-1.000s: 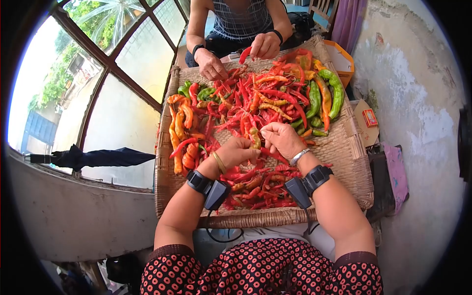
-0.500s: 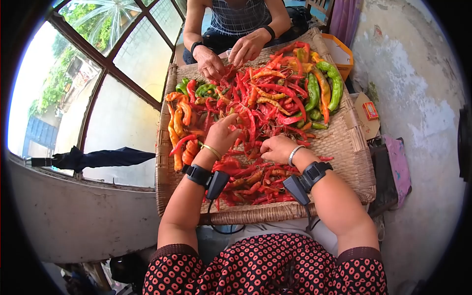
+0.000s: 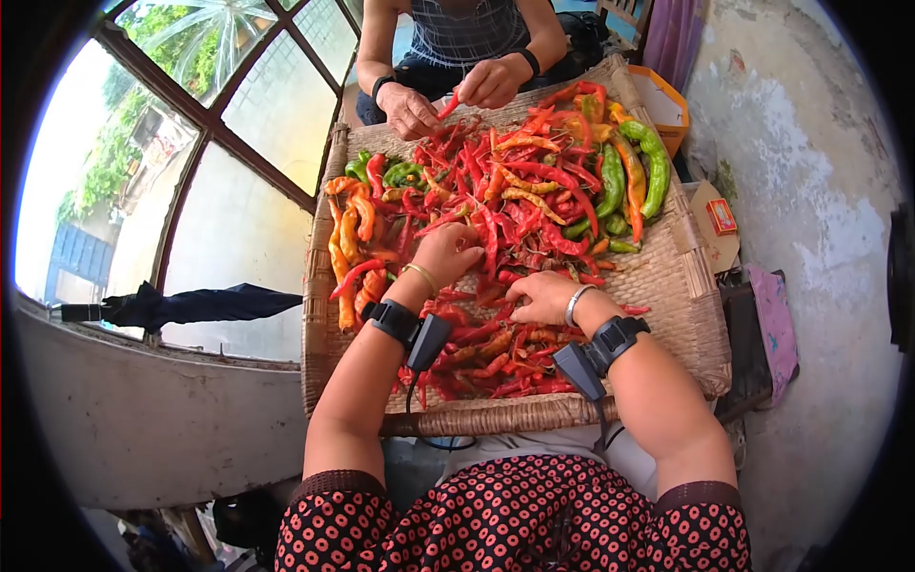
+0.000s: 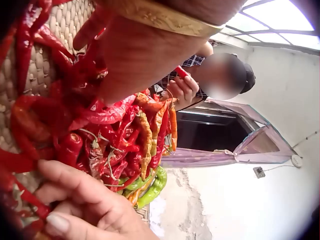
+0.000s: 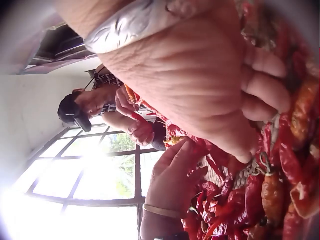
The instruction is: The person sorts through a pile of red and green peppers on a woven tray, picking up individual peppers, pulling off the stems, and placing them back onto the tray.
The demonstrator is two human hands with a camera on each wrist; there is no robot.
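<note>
The left hand (image 3: 445,257) is over the middle of the pepper heap, thumb and forefinger apart, with a red pepper (image 3: 441,221) just beyond its knuckles. In the right wrist view the left hand (image 5: 170,180) is above red peppers (image 5: 220,205); any contact at its fingertips is unclear. To its right, the right hand (image 3: 548,297) bends its fingers loosely down among the red peppers (image 3: 505,357). The left wrist view shows that hand's (image 4: 95,205) thumb and forefinger spread beside a red pepper (image 4: 31,200), with no clear grip.
The peppers lie on a woven tray (image 3: 667,315). Opposite, another person's hands (image 3: 488,84) hold a red pepper (image 3: 448,105). Orange peppers (image 3: 345,248) are at the left, green ones (image 3: 656,162) at the right. A folded umbrella (image 3: 210,305) lies by the window; an orange-edged box (image 3: 667,105) stands behind.
The yellowish pepper between the two hands is gone from there. My hands have moved apart, the left one forward and left. The person opposite has raised a red pepper again.
</note>
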